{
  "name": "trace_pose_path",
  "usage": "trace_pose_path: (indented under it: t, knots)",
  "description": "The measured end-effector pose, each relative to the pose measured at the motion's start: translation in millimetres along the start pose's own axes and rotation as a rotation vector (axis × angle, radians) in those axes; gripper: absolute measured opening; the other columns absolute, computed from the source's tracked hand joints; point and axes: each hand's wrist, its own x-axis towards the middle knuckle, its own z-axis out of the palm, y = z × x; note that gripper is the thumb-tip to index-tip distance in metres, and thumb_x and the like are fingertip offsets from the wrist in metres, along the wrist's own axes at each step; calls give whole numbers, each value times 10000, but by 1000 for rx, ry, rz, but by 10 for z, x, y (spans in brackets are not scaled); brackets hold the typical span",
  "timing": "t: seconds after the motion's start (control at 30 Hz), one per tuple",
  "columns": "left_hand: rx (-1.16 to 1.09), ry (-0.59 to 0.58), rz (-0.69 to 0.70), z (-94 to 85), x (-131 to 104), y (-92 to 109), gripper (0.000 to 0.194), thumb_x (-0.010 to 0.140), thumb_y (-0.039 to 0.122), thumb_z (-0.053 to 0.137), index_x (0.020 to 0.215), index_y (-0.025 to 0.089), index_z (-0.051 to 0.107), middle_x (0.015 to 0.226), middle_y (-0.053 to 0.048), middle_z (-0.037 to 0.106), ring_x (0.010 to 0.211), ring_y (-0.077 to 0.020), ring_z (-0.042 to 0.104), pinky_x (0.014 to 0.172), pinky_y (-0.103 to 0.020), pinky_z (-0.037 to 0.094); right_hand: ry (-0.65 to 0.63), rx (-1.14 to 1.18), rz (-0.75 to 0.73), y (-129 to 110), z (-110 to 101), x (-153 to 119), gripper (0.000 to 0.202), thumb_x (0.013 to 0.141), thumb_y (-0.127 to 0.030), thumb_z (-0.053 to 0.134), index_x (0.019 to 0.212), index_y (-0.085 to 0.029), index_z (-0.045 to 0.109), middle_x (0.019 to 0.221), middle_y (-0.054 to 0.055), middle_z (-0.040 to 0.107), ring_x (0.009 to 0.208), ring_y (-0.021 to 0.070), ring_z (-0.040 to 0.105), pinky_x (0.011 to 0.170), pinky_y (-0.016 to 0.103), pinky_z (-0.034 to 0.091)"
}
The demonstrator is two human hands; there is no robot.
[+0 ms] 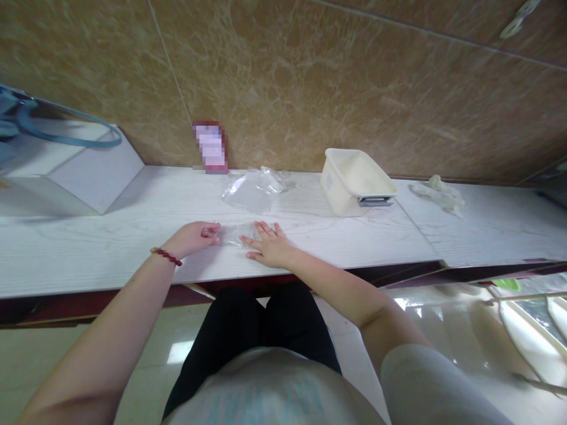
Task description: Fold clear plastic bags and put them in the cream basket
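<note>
Pinching left end of clear plastic (pixel 232 235) with left hand (pixel 195 237) | pinning right end with right hand (pixel 271 247) spread | on worktop (pixel 349 243), between hands | best held taut, pressed lightly

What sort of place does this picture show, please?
Probably a room indoors, perhaps in a home or a small shop; I cannot tell which. The brown marble-patterned wall, the long white wood-grain counter and the shiny pale tiled floor suggest it.
</note>
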Motion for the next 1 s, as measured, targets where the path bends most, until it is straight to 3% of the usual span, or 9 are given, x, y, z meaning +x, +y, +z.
trace_pose_path:
  t: [0.13, 0.3, 0.33, 0.43, 0.53, 0.6, 0.73, 0.87, 1.0]
  knots:
    - [65, 5, -43, -89, -33, -82, 437, 640, 382, 522, 1020, 182, 599, 904, -58, 662, 743, -200, 615, 727, -294, 459, -2, 4, -5, -3, 0, -5, 523, 818, -579, 274, 1308, -398, 253, 1443, 45, 119, 1313, 286, 83, 1004, 565, 48]
    - [195, 448, 81, -66, -124, 128, 378, 770, 278, 358, 1055, 137, 565, 1033, -126, 589, 968, -251, 545, 881, -388, 400, 1, 3, -9, -11, -2, 4, 519, 818, -584, 261, 1301, -396, 273, 1438, 67, 137, 1308, 307, 88, 983, 595, 48]
    - [204, 443, 161, 2, -147, 228, 391, 793, 284, 337, 1087, 130, 544, 1076, -129, 573, 1024, -248, 517, 921, -387, 372, -1, 2, -9, -15, -8, 5, 517, 818, -582, 264, 1295, -386, 294, 1436, 73, 141, 1307, 310, 88, 981, 597, 50]
    - [297, 237, 385, 305, -209, 526, 497, 818, 396, 332, 1223, 124, 426, 1275, -124, 451, 1191, -240, 381, 1008, -397, 268, -22, -19, -8, -26, -34, 1, 482, 822, -531, 326, 1253, -327, 396, 1432, 93, 151, 1308, 309, 85, 982, 596, 52]
    - [384, 101, 398, 591, -227, 663, 644, 812, 491, 311, 1301, 72, 311, 1366, -157, 314, 1269, -253, 256, 1036, -413, 196, -38, -47, -20, -28, -46, -14, 423, 806, -418, 427, 1203, -277, 460, 1431, 99, 151, 1311, 299, 75, 987, 588, 48]
    - [401, 91, 361, 692, -219, 649, 678, 818, 510, 278, 1317, 52, 276, 1378, -176, 277, 1281, -257, 224, 1035, -415, 192, -27, -31, -28, -17, -41, -27, 424, 788, -376, 462, 1198, -267, 461, 1432, 94, 149, 1312, 293, 76, 989, 584, 50]
    - [414, 109, 280, 721, -210, 556, 728, 812, 556, 237, 1331, 45, 242, 1380, -188, 261, 1284, -268, 207, 1030, -425, 182, 78, 138, -17, 79, -42, -5, 452, 784, -343, 470, 1226, -255, 425, 1390, 88, 270, 1284, 243, 212, 1010, 521, 139]
    - [457, 124, 286, 720, -235, 536, 762, 799, 590, 228, 1323, 37, 267, 1386, -174, 251, 1291, -264, 192, 1046, -411, 136, 295, 323, 267, 276, -115, 150, 371, 812, -270, 416, 1158, -158, 493, 1113, 107, 550, 1052, 165, 492, 931, 335, 350]
    - [485, 147, 292, 748, -245, 539, 775, 796, 600, 225, 1317, 29, 277, 1387, -177, 250, 1293, -265, 184, 1048, -409, 133, 128, 324, 394, 409, -213, 375, 287, 781, -263, 461, 985, -127, 610, 956, 113, 611, 889, 191, 566, 821, 312, 416]
